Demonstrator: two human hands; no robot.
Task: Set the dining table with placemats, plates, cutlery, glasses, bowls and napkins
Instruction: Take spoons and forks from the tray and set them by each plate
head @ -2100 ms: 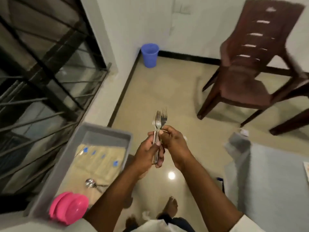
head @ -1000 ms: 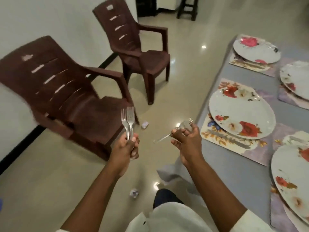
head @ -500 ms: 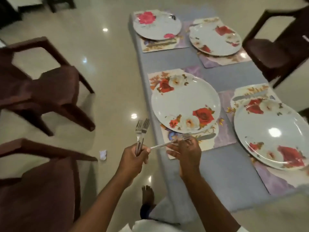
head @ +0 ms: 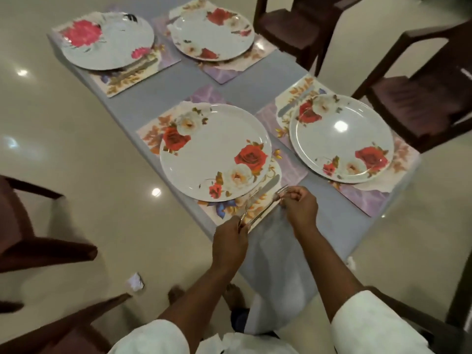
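Head camera looks down on your two hands at the near edge of the counter (head: pixel 255 95), which carries four floral placemats, each with a flowered plate on it. Your right hand (head: pixel 301 208) has its grip pinched on the tine end of a single fork (head: pixel 265 209), which lies slanted across the near corner of the nearest placemat (head: pixel 288 169), just beside the rim of the nearest plate (head: pixel 212 154). A table knife (head: pixel 268 186) lies on that same placemat, touching or just under the plate's rim; you cannot tell which. Your left hand (head: pixel 229 241) has its grip clenched round the handles of the other forks (head: pixel 246 212), whose tines point up over the placemat's near edge; how many it holds is too blurred to count. The plate to the right (head: pixel 342 135) and the two far plates sit on their own mats. Dark brown plastic chairs (head: pixel 419 98) stand on either side of the counter.
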